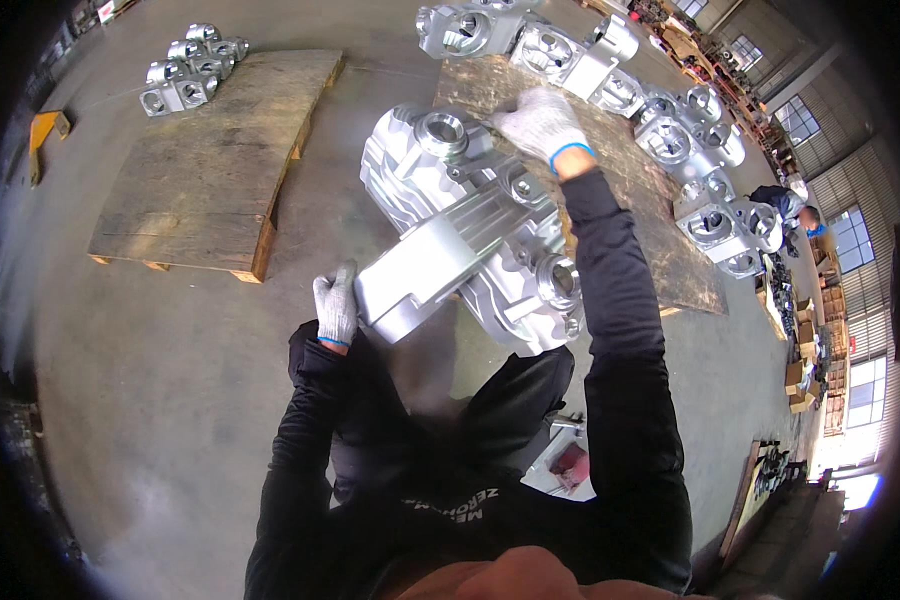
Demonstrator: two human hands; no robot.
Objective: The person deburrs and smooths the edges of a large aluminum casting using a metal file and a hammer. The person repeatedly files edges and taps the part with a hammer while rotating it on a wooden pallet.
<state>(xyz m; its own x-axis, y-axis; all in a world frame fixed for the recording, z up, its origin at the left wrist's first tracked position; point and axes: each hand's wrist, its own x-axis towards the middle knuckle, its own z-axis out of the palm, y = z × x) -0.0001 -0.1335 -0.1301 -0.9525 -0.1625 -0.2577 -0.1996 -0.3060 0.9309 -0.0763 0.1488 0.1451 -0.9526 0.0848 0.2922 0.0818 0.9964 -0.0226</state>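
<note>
A large silver metal housing (440,250) with cooling fins, a smooth block-shaped arm and round bored openings is in front of me, above my knees. My left hand (337,303), in a white knit glove, grips the near left corner of its block-shaped end. At the far right side of the housing is my right hand (545,125), gloved the same way with a blue cuff. Its fingers are curled and point left beside a round opening; whatever they hold is hidden.
A wooden pallet (220,160) on the left carries several smaller silver housings (192,72). Another wooden pallet (670,230) on the right has more silver housings (570,60) along its far edge. A yellow bracket (45,135) stands far left. Another person (785,205) bends at the right.
</note>
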